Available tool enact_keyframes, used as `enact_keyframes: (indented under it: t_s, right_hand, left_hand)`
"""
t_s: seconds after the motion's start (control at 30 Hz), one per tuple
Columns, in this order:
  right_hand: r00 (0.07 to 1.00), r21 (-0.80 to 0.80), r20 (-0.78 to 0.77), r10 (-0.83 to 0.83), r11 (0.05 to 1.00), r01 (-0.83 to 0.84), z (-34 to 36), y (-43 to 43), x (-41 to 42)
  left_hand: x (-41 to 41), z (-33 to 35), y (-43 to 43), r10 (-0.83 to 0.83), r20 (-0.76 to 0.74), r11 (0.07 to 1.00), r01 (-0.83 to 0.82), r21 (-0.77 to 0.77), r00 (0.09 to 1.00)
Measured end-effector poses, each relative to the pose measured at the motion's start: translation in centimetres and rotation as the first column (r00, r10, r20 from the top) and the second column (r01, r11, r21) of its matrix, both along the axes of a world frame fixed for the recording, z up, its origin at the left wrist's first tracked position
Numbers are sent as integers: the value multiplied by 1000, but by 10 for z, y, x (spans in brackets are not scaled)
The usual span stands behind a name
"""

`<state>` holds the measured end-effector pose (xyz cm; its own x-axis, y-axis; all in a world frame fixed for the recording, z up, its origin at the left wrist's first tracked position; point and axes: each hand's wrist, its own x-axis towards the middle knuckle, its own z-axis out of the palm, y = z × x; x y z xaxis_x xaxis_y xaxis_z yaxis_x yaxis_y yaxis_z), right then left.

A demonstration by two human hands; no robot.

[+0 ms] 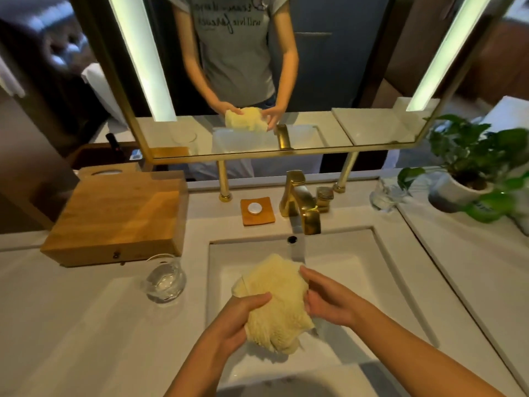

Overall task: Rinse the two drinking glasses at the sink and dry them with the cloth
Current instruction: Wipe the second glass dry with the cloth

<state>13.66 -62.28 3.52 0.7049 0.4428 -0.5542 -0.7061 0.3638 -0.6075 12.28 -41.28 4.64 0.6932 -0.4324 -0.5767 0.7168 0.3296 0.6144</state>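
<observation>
Drying step, it seems | left hand [243, 316] and right hand [326, 299] curl fingers round bunched yellow cloth [274, 299] over sink [386, 253] | drinking glass [165, 279] stands on counter left; second glass [382, 196] beside potted plant [469, 156] | next likely calls for freeing one hand to lift a glass.

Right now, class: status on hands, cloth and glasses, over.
Left hand, right hand grip cloth over sink. One glass upright, counter left. Nothing in the way.

Counter [86, 325] with glass [165, 280], wooden box [114, 216]
</observation>
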Motion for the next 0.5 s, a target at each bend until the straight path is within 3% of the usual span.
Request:
enact_keyframes:
  t_s: [0.1,0.27,0.5]
  right_hand:
    - [985,-225,170,-31,972,70,10,-32,3]
    - [943,-570,321,85,813,120,12,-76,2]
    - [913,-695,408,21,655,296,-9,-150,20]
  left_hand:
    - [0,1,-28,-4,15,999,3,43,1000]
    - [3,-2,-84,-27,-23,998,28,53,999]
    - [18,1,-157,28,-123,997,-18,77,992]
